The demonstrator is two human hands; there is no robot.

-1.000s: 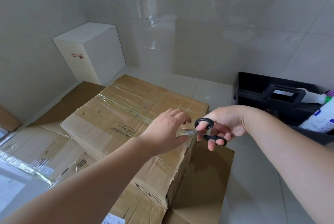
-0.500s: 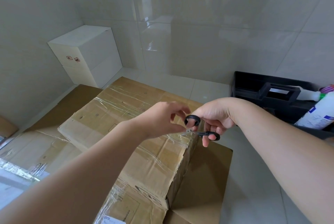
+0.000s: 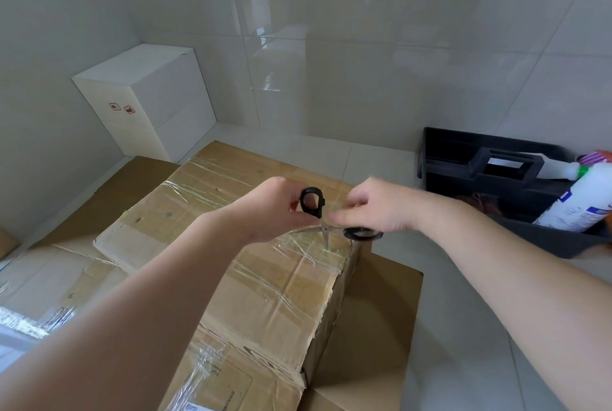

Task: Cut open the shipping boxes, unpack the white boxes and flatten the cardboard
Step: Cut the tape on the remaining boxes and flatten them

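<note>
Taped brown shipping box (image 3: 265, 278) lies closed on flattened cardboard (image 3: 374, 327); open black-handled scissors (image 3: 326, 228) point blades-down at its far right edge; stacked white boxes (image 3: 149, 102) beyond.

Bare tiled floor (image 3: 463, 327) lies open to the right of the taped shipping box (image 3: 265, 278), as does a strip along the far wall. A black tote (image 3: 463, 162) with bottles blocks the far right. A stack of white boxes (image 3: 149, 102) fills the far left corner. Flattened cardboard (image 3: 59, 271) covers the floor left of the box and a flap (image 3: 381, 327) lies on its right.
</note>
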